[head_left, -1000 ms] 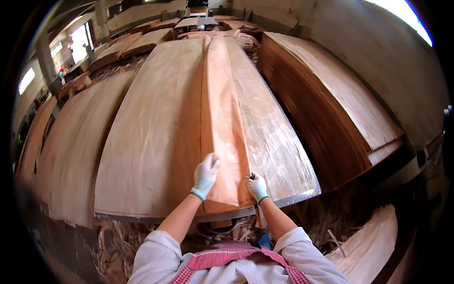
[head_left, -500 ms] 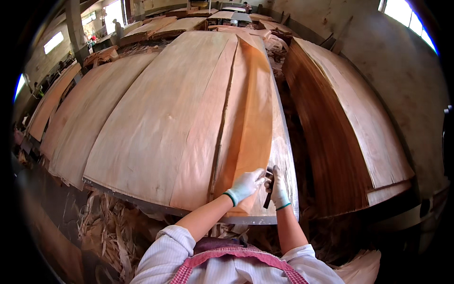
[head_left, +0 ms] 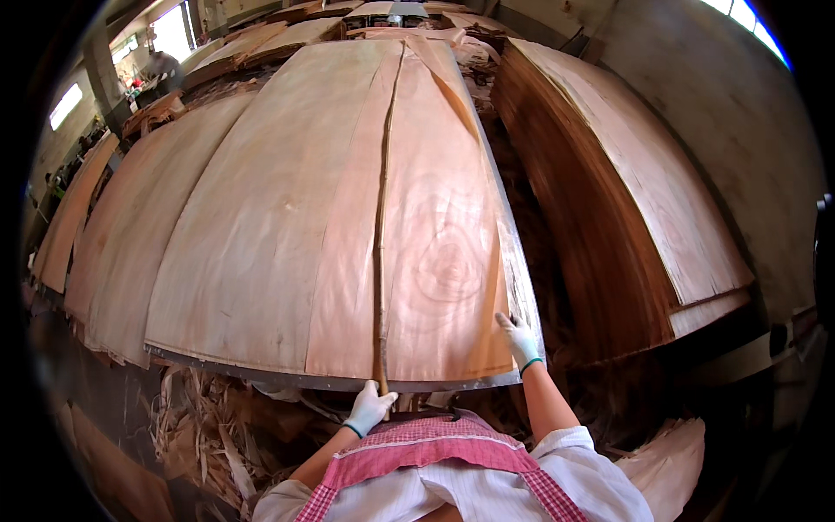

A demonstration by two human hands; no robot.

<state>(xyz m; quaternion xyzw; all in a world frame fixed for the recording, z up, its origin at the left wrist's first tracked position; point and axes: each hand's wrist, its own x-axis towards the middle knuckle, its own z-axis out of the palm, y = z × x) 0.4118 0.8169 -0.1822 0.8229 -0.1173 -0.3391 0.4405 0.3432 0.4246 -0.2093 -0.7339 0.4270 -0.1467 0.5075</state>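
Observation:
My left hand [head_left: 370, 409], in a white glove with a green cuff, is closed round the near end of a long thin wooden stick [head_left: 384, 217]. The stick runs lengthwise over the stacked sheets, past their front edge. To its right lies a pinkish wood veneer sheet [head_left: 435, 322] with ringed grain, mostly flat. Its right edge curls up in a narrow orange-brown fold [head_left: 457, 103] toward the far end. My gloved right hand [head_left: 520, 339] rests on the sheet's near right edge, fingers apart. The hand hides whatever may be under its palm.
A pale veneer sheet [head_left: 252, 209] covers the left of the stack. Another tall stack [head_left: 609, 209] stands to the right across a narrow dark gap. Torn veneer scraps [head_left: 204, 435] heap below the front left edge. More veneer [head_left: 165, 209] lies further left.
The broad orange-brown fold has gone down flat except along its right edge. My left hand has moved left and nearer onto the stick. The dark tool at my right hand no longer shows.

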